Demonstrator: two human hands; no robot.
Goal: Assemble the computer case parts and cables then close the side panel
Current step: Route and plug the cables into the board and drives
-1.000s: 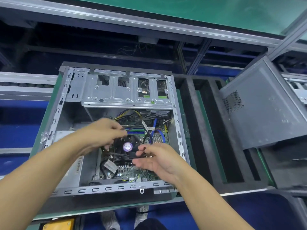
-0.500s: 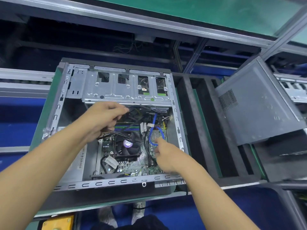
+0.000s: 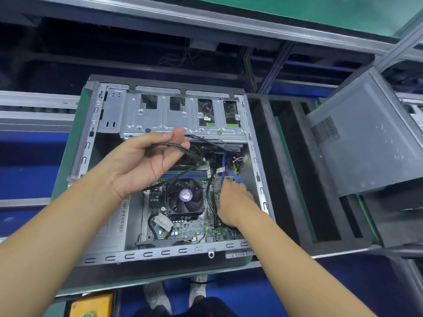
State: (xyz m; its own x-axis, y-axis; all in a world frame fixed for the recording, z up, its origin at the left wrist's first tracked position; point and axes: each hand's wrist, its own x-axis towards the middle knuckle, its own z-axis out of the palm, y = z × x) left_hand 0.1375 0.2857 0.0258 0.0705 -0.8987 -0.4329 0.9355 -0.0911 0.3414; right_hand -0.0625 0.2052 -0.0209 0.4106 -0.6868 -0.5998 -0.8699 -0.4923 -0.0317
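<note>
The open computer case (image 3: 88, 154) lay on its side on a black foam tray (image 3: 286, 179) on the line, exposing one cooler fan (image 3: 185, 195). One grey side panel (image 3: 366, 143) leaned apart to its right. The left hand (image 3: 142, 165) gripped a black cable bundle (image 3: 183, 149) above the motherboard (image 3: 206, 225); the right hand (image 3: 233, 202) reached down beside the blue cable (image 3: 233, 175), grasp indiscernible.

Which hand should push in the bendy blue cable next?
Probably the right hand: its fingers are at the looped blue cable on the green motherboard. The left hand is busy holding a black cable bundle up.
</note>
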